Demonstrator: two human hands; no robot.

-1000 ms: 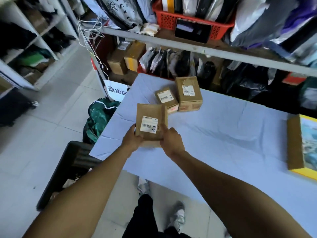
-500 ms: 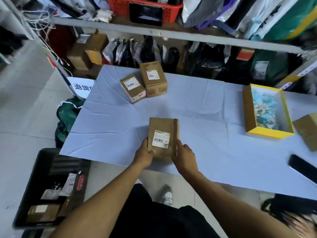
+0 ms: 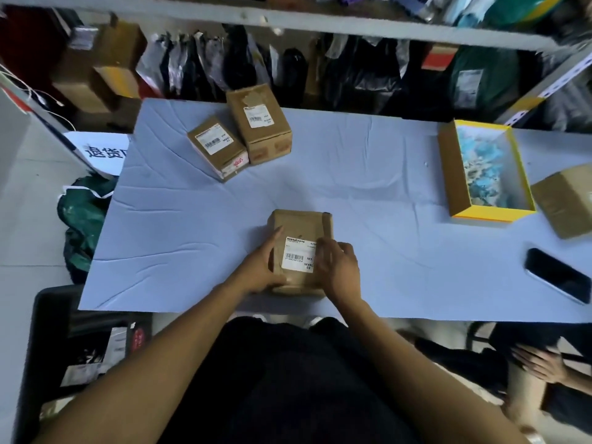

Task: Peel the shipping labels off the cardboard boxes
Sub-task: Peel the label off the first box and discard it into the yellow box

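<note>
At six o'clock on the table (image 3: pixel 368 174) the box (image 3: pixel 296 225) is steadied by the left hand (image 3: pixel 261 272), fingers straight against its side. The label (image 3: pixel 298 256) is overlapped by the right hand (image 3: pixel 338 267); its grip cannot be told. Lifting a corner seems next.

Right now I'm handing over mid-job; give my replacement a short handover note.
Left hand: steadies the near box on the table.
Right hand: fingers at the right edge of its label; grip unclear.
Done: no label visibly removed.
Left: this label, plus the labels on the two far boxes. Another box sits at the right edge; label not visible.
</note>
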